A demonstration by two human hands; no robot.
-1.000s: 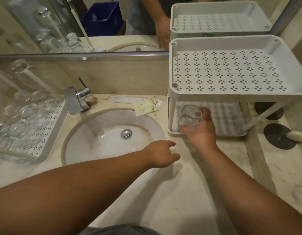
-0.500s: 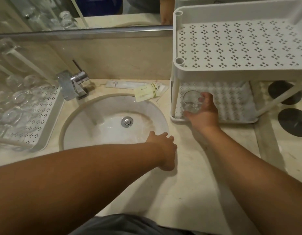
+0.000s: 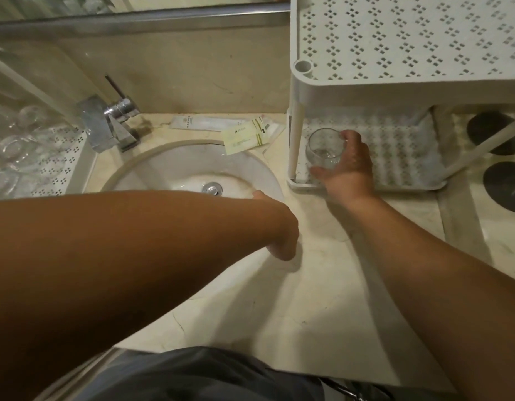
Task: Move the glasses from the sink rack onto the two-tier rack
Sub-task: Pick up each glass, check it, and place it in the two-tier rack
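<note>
My right hand (image 3: 348,166) grips a clear glass (image 3: 322,149) at the front left corner of the lower tier of the white two-tier rack (image 3: 418,185); the glass leans toward me, its mouth open. The perforated upper tier (image 3: 409,39) overhangs it. At the left edge the white sink rack (image 3: 62,157) carries several clear glasses (image 3: 10,146). My left hand (image 3: 282,235) rests on the counter by the basin rim, its fingers bent down and mostly hidden behind the wrist, holding nothing.
A round basin (image 3: 175,172) with a metal drain sits between the racks, a chrome tap (image 3: 111,123) behind it. Paper sachets (image 3: 244,134) lie near the back wall. Two dark round pads (image 3: 504,186) lie right of the two-tier rack. A mirror runs along the top.
The view has tilted down and closer. My right hand has carried the glass further in over the lower tier. My left hand has dropped onto the counter edge beside the basin.
</note>
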